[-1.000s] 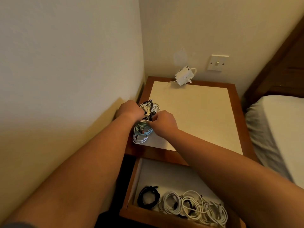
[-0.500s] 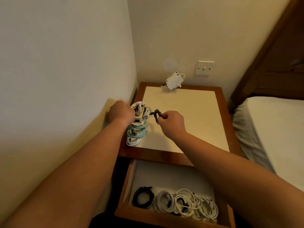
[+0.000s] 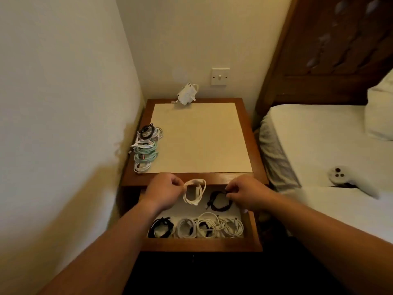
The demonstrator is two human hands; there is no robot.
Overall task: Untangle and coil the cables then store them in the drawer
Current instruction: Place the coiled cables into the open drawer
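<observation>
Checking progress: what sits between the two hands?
Head view: a white coil in the left hand and a black coil in the right hand, at the open drawer.

Pinching one coil apiece with two hands: the left hand a white coil, the right hand a black coil. Lying in the one drawer, four stored coils: one black, three mostly white. Sitting on the single nightstand, one tangled pile and one white plug.

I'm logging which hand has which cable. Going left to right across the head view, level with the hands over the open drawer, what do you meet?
left hand → white cable coil it pinches → black cable coil → right hand holding it
</observation>
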